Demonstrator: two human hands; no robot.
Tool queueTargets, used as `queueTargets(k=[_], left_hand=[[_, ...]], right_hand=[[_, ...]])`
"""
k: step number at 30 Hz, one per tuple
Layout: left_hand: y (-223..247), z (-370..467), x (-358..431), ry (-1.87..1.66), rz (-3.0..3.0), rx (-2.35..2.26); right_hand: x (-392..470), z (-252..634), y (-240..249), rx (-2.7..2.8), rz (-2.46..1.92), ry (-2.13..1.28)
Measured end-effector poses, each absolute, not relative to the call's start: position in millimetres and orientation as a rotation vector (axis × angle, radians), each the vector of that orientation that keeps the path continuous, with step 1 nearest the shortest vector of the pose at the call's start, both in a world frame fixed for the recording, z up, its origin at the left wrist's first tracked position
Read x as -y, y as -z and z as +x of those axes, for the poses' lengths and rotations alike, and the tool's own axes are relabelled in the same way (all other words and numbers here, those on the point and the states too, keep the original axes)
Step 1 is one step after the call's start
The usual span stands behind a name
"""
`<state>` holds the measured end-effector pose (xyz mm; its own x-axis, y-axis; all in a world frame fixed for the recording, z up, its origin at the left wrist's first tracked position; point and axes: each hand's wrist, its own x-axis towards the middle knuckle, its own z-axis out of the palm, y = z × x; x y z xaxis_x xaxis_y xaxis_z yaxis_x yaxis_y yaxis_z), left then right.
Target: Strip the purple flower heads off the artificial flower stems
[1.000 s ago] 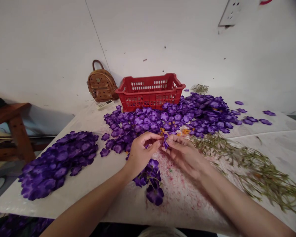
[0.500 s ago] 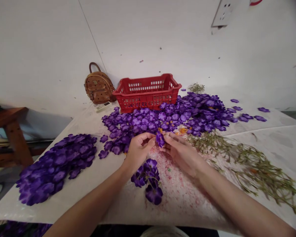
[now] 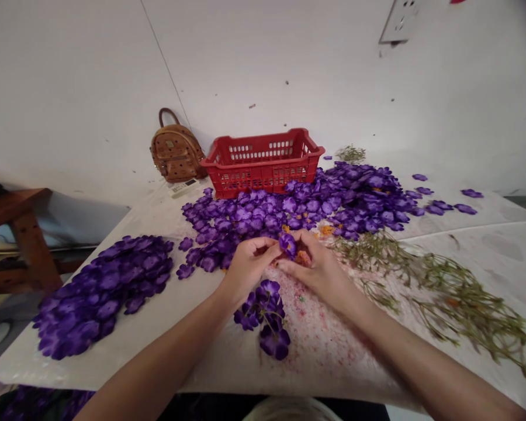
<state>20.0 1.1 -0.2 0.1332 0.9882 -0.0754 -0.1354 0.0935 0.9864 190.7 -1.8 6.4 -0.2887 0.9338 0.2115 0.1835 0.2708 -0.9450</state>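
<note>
Left hand: here it is, thumb and forefinger pinched together at the near-left edge of the flower, the left hand (image 3: 245,266) grasping it there.
Right hand: thumb and forefinger curved apart, and the right hand (image 3: 326,266) is up against the flower's right side; whether it grips too, I cannot tell.
Purple flower: right between the fingertips, above the tabletop (image 3: 153,345), the purple flower (image 3: 288,245) shows its petals.
Flower sprig: just below the hands, a purple flower sprig (image 3: 266,316) with thin green stems; whether a finger holds it is hidden.
Loose blossoms: a broad purple spread (image 3: 263,213) fills the area beyond the hands, crowding right up to the crate's front.
Left pile: a dense blossom pile (image 3: 109,286), well apart from the hands.
Orange bits: a few orange bits (image 3: 326,230) sit beyond the right hand, at the near edge of the spread.
Green stems: tangled stems (image 3: 460,286) sprawl beside the right forearm (quite a thicket, that).
Red crate: the slotted red plastic crate (image 3: 263,175) stands behind the blossoms, between them and the wall (image 3: 289,58).
Back left: a brown mini backpack (image 3: 177,155) leans beside the crate, a small keypad device (image 3: 184,187) before it.
</note>
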Motion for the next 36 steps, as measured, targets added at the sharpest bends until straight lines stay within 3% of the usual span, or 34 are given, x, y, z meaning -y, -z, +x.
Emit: queueTargets(k=[5,12,17,26,36], left_hand=[[-5.8,15.4,1.4,-1.077,1.286,-1.123],[-42.0,-9.9,47.5,-0.855,2.000,-1.270],[-37.0,-21.1,69.0,-0.641,2.405,-1.202],[-32.0,-15.0,55.1,-0.890,1.989,-1.423],[-27.4,12.4,31.7,-1.021,1.855,-1.299]], right_hand=[[2.1,192.8,-7.9,1.727,-1.001,-0.857],[-1.2,197.0,-4.8,1.627,-1.035,-0.916],[-3.1,198.5,-4.0,1.560,-0.975,-0.917],[2.3,198.0,-5.1,1.402,-0.901,-1.171],[14.3,191.4,-7.4,1.212,-0.857,-1.426]])
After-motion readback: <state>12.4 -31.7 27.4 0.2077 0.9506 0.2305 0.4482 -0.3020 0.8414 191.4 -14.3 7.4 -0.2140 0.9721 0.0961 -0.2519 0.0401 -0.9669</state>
